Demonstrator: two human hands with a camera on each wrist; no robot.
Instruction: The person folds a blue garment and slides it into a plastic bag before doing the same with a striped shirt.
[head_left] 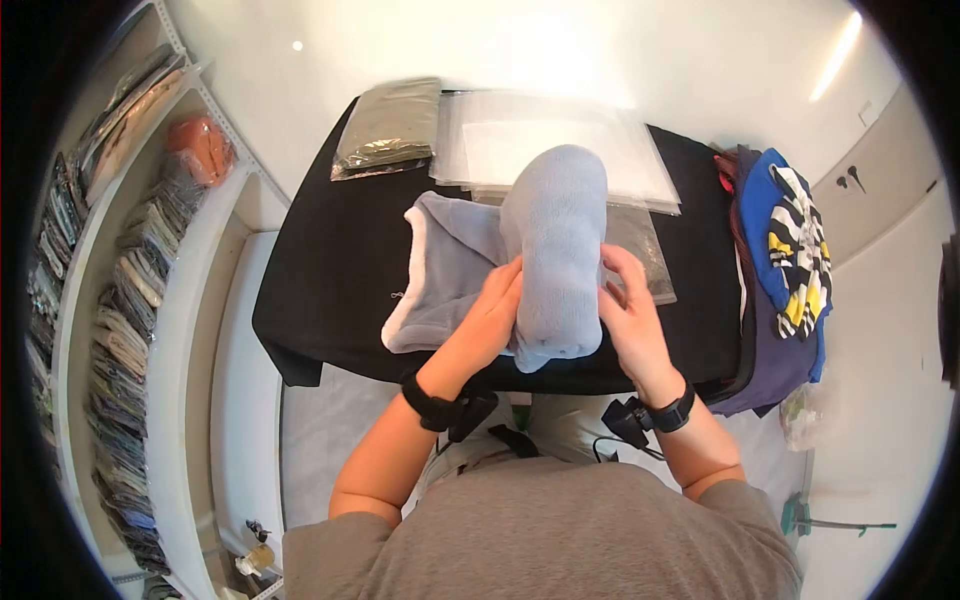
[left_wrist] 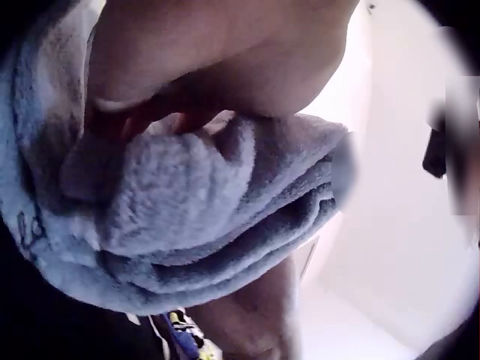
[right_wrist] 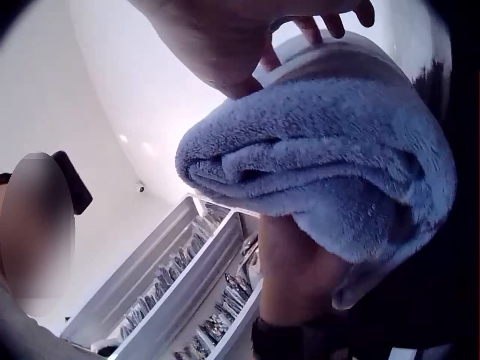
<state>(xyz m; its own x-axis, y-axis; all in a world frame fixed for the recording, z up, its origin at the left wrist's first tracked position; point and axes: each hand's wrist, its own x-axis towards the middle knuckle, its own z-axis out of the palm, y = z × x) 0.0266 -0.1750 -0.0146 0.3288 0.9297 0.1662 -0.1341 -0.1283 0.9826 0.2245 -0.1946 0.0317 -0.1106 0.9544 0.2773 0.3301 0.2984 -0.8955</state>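
Observation:
A blue fleece garment point(head_left: 560, 230) is folded into a thick roll standing over the table's front half. Its flat, unrolled part with a white fluffy edge point(head_left: 400, 325) spreads to the left. My left hand point(head_left: 492, 318) holds the roll's left side, its fingers partly hidden in the fabric in the left wrist view. Across from it, my right hand point(head_left: 636, 320) touches the roll's right side, fingers spread and loosely bent. The stacked layers at the roll's near end point(right_wrist: 315, 161) show in the right wrist view.
On the black-covered table point(head_left: 300, 290), a bagged olive garment point(head_left: 390, 120) lies back left beside clear plastic bags point(head_left: 560, 125). Folded clothes point(head_left: 770, 270) pile at the right edge, a black, white and yellow patterned piece point(head_left: 800, 250) on top. Shelves point(head_left: 85, 300) of bagged clothes line the left.

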